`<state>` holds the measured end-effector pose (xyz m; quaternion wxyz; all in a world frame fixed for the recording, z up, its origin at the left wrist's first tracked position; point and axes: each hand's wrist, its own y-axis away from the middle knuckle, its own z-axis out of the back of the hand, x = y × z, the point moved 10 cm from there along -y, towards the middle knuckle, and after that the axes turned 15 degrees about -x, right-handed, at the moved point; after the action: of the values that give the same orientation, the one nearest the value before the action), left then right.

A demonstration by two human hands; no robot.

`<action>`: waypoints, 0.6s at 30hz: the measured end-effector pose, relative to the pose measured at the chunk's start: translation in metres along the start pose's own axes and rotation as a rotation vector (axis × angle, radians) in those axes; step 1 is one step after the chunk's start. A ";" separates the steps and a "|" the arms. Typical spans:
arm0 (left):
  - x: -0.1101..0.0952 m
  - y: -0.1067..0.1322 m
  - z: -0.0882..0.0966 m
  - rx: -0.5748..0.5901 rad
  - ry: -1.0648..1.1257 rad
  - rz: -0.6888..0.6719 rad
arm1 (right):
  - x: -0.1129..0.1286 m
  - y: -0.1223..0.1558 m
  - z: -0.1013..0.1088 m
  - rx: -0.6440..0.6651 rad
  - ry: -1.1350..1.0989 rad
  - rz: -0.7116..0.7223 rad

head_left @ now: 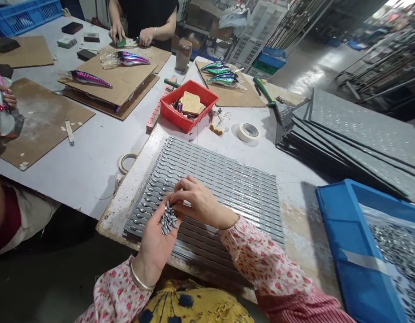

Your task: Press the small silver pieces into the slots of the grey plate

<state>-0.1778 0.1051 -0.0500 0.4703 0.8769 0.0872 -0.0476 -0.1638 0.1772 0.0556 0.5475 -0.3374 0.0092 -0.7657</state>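
Observation:
My left hand (pixel 156 240) is cupped palm up over the near left part of a grey ribbed tray (pixel 234 188), holding a bunch of small silvery metal pieces (pixel 167 220). My right hand (pixel 196 202) reaches across to that bunch with its fingers pinched together at the top of the pieces. The tray's grooves on the left side hold rows of the same small pieces. Both sleeves are pink with a floral print.
A blue bin (pixel 362 251) of small metal pieces stands at the right. Stacked grey trays (pixel 355 130) lie behind it. A red basket (pixel 187 105), tape rolls (pixel 247 132), and fishing lures on brown boards (pixel 116 80) sit farther off. Other people work across the table and at the left.

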 end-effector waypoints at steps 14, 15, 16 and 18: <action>0.012 0.005 0.005 0.019 -0.128 0.113 | -0.098 0.008 0.032 -0.317 -0.070 -0.473; 0.013 0.005 0.004 0.026 -0.139 0.117 | -0.103 0.004 0.032 -0.294 0.057 -0.442; 0.014 0.005 0.004 0.027 -0.153 0.115 | -0.107 0.000 0.030 -0.257 0.177 -0.403; 0.016 0.006 0.004 0.023 -0.176 0.108 | -0.111 -0.008 0.018 -0.153 0.347 -0.339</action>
<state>-0.1612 0.1003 -0.0503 0.4680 0.8781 -0.0025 -0.1000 -0.1419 0.2803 0.0166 0.3746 -0.2382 0.1042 -0.8900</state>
